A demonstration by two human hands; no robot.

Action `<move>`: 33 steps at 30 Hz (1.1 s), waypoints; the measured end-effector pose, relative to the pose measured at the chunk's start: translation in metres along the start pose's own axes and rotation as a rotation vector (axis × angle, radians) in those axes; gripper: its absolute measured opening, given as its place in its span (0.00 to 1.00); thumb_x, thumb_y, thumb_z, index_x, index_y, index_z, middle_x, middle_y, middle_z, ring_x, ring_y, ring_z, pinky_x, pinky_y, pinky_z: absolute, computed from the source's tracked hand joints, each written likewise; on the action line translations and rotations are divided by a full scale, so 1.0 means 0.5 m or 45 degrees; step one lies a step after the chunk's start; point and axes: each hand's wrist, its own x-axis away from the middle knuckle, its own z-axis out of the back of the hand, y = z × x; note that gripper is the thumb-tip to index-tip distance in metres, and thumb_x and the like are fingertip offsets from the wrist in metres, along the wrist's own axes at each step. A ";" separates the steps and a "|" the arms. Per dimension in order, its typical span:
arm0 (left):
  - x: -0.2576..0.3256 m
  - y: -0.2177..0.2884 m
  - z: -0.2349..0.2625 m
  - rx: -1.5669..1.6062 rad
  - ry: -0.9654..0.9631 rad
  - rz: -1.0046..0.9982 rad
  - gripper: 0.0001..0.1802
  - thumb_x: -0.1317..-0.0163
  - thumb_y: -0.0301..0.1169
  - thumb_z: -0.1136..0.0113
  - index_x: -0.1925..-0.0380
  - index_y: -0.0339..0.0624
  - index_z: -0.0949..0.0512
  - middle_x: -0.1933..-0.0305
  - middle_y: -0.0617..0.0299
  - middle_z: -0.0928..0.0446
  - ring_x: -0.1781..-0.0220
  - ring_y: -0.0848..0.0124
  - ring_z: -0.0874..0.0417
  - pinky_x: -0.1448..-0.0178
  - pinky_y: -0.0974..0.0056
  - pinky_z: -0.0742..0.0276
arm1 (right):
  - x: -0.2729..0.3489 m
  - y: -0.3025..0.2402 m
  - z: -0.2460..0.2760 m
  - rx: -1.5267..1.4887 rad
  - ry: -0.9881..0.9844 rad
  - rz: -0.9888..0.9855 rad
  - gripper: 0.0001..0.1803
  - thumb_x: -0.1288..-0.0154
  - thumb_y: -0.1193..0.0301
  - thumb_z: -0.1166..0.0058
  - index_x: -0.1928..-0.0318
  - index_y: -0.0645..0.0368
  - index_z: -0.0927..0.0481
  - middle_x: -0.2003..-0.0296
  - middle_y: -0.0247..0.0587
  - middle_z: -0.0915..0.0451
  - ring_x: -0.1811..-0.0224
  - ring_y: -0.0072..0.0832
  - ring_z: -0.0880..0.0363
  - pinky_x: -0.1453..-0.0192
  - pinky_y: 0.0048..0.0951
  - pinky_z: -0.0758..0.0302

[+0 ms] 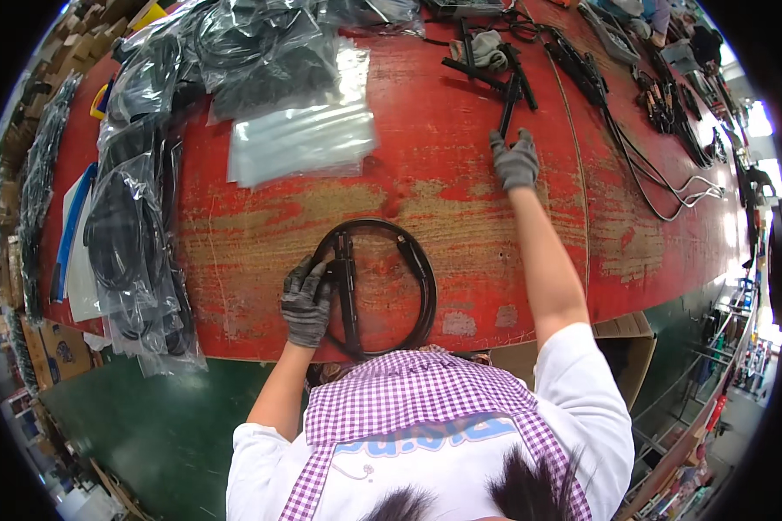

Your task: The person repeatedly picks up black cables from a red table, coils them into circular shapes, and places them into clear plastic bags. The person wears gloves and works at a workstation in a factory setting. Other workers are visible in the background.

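My left hand (306,304), in a grey work glove, is closed on the left side of a coiled black cable (429,300) at the table's near edge. A straight black tubular piece (346,291) lies upright across the inside of the coil, beside my fingertips. My right hand (514,162), also gloved, reaches out to the far right with its fingers apart. The near end of a black rod-like part (510,102) lies at those fingertips; whether they touch it I cannot tell. More black rod-like parts (473,74) lie beyond, around a light cloth (488,52).
Clear plastic bags (304,143) lie flat at the back left. Bagged black cables (126,234) are heaped along the left side. At right are black cables with pale ends (660,187) and a grey tray (613,36). A cardboard box (621,352) stands below the worn red table (391,191).
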 end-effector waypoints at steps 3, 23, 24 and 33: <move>-0.005 -0.004 0.004 0.037 -0.016 0.028 0.21 0.53 0.25 0.42 0.55 0.48 0.25 0.50 0.54 0.28 0.50 0.55 0.27 0.47 0.57 0.30 | -0.101 0.058 -0.050 -0.042 -0.286 -0.041 0.27 0.50 0.48 0.44 0.63 0.59 0.27 0.70 0.45 0.25 0.70 0.41 0.28 0.64 0.41 0.31; 0.019 -0.026 0.006 0.134 0.022 0.118 0.19 0.56 0.27 0.40 0.58 0.44 0.24 0.52 0.53 0.27 0.51 0.55 0.27 0.46 0.56 0.30 | 0.433 -0.237 0.321 -0.201 -1.498 0.392 0.36 0.43 0.51 0.51 0.40 0.62 0.39 0.75 0.54 0.22 0.74 0.43 0.21 0.68 0.38 0.26; 0.025 -0.026 0.007 0.121 0.026 0.115 0.19 0.55 0.28 0.40 0.58 0.44 0.24 0.52 0.53 0.27 0.51 0.55 0.27 0.46 0.56 0.30 | 0.426 -0.219 0.297 -0.336 -1.325 0.437 0.32 0.42 0.52 0.50 0.43 0.61 0.35 0.75 0.53 0.22 0.74 0.43 0.21 0.69 0.37 0.26; -0.025 0.001 0.057 -0.001 -0.215 0.189 0.20 0.52 0.35 0.38 0.57 0.43 0.24 0.54 0.51 0.26 0.52 0.54 0.26 0.46 0.57 0.30 | 0.166 -0.324 0.071 -0.433 -0.722 0.863 0.09 0.45 0.62 0.48 0.69 0.53 0.21 0.69 0.42 0.23 0.62 0.40 0.26 0.58 0.39 0.29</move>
